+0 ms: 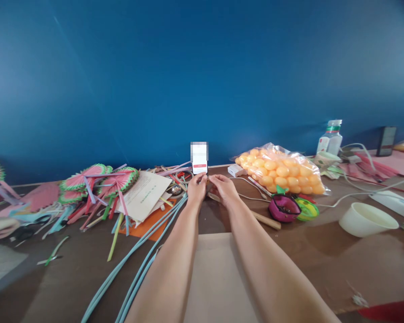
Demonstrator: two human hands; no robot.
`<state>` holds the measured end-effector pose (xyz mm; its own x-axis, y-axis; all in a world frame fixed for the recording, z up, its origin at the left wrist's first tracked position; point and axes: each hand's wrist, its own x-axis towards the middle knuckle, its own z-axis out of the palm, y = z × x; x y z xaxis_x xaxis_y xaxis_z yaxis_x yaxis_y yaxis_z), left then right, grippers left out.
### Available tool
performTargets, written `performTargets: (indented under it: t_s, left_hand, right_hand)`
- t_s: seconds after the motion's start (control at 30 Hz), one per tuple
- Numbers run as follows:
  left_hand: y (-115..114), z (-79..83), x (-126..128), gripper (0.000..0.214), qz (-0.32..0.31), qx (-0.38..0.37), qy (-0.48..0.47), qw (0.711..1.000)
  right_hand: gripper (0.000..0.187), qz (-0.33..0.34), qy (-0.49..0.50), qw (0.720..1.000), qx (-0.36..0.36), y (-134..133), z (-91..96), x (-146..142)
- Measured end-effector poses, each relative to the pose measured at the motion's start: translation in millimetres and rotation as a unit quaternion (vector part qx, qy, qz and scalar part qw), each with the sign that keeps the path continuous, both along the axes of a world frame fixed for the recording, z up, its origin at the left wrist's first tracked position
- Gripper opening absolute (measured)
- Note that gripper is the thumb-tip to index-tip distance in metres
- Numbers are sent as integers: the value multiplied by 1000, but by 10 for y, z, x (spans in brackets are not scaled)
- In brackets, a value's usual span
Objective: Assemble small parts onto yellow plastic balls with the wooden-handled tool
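My left hand [197,186] and my right hand [223,187] meet at the fingertips in the middle of the view. Both are closed in a pinch around something small that I cannot make out. Just behind them a phone [199,162] with a lit white screen stands against the blue wall. A wooden stick [266,221] passes beneath my right wrist, one part hidden by the arm. Under my forearms lies a beige sheet [212,278]. A bundle of pale blue cords [134,251] runs along my left arm.
Pink-and-green folded paper fans [116,183], paper strips and a white printed sheet [146,195] crowd the left. Rightward are a bag of orange balls [283,170], a purple pouch [283,208], a white bowl [368,220], a bottle [330,140] and white cables [340,197].
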<state>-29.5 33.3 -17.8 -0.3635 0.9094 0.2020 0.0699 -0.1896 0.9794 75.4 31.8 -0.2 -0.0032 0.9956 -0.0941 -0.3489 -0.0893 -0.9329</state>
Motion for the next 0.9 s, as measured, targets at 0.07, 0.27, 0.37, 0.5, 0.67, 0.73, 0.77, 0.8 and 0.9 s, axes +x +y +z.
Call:
performTargets:
  t_s: [0.07,0.27,0.37,0.5,0.67,0.73,0.77,0.8,0.9]
  left_hand:
    - [3,1,8,21,3,0,-6,1000]
    - [23,-18,11,21,-2,-3,-39,999]
    - [27,-28,8,22,-5,-3,-43,999]
    - [14,-16,7,23,-5,-4,-28,1000]
    - [-2,5,9,23,-4,-10,-5,1000]
    - [-6,7,7,23,-2,-9,-2,1000]
    - [-8,8,5,22,-1,-9,-2,1000]
    - [-11,11,4,21,2,-9,-1,1000]
    - [-29,31,0,18,12,-16,8,1000]
  right_hand:
    - [27,7,20,1000,1,-4,0,-6]
    - [24,17,68,998,7,9,-22,-18]
    - [25,18,73,997,2,27,-42,-21]
    - [25,15,79,997,-3,47,-64,-23]
    - [24,18,91,996,-4,44,-67,-24]
    - [23,19,91,996,-4,31,-54,-27]
    - [23,19,90,996,-4,24,-46,-30]
    - [23,19,88,996,-5,16,-37,-33]
    - [21,19,82,996,-10,-2,-18,-44]
